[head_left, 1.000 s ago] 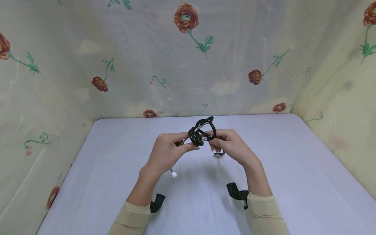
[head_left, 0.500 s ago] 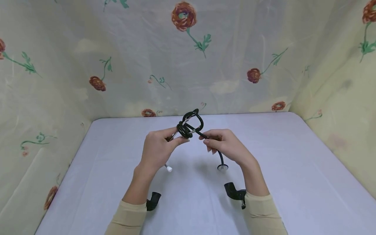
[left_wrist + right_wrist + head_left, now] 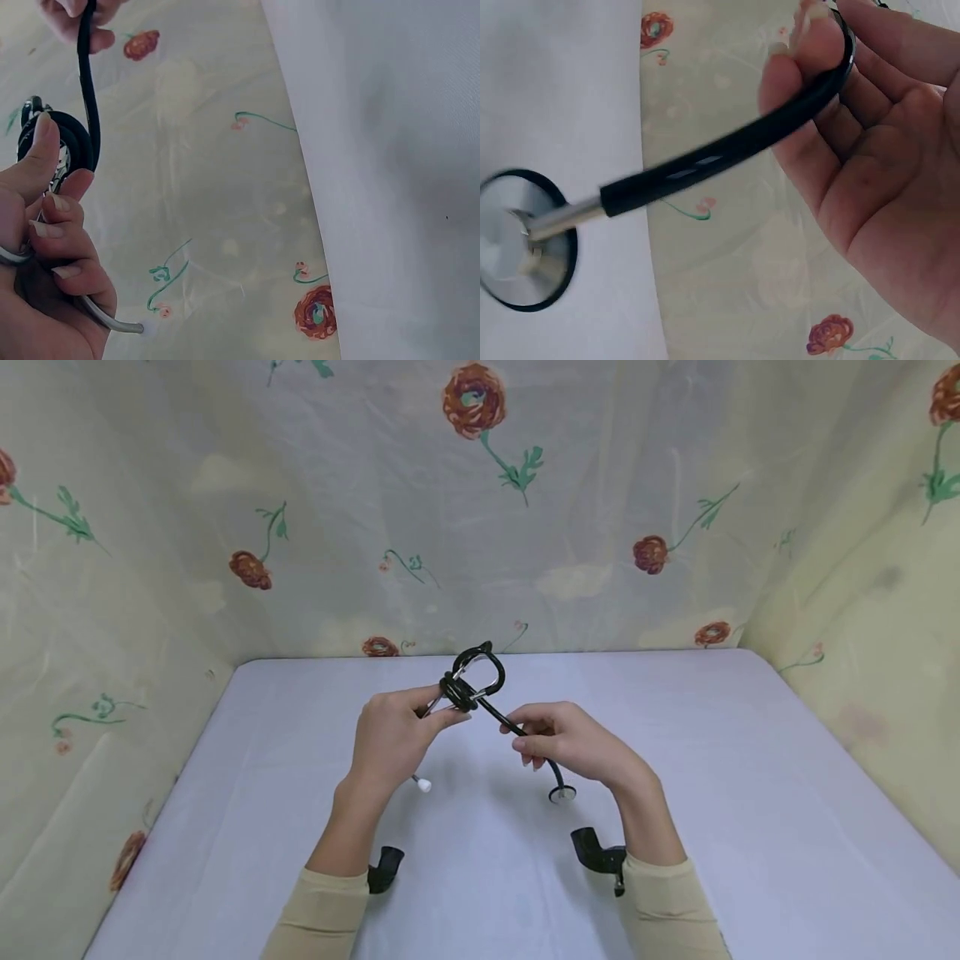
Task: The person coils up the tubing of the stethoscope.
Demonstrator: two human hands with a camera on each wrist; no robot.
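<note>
A stethoscope is held up over the table between both hands, its black tubing (image 3: 460,689) wound in a knot-like coil around the metal ear tubes. My left hand (image 3: 395,735) grips the ear tubes just below the coil, thumb and forefinger against it. One metal ear tube (image 3: 112,321) shows past the curled fingers in the left wrist view, and a white ear tip (image 3: 423,785) hangs below the hand. My right hand (image 3: 573,742) pinches the straight tubing leading out of the coil. Beyond those fingers hangs the round chest piece (image 3: 529,240), clear of the table.
The white-covered table (image 3: 750,793) spreads under both hands. A flowered curtain (image 3: 337,543) stands behind it and along its sides. Black bent pieces (image 3: 386,870) show beside each sleeve at the wrists.
My left hand has moved left with the coil. My right hand has come away from the coil along the tubing, so a longer straight stretch shows. The chest piece hangs lower.
</note>
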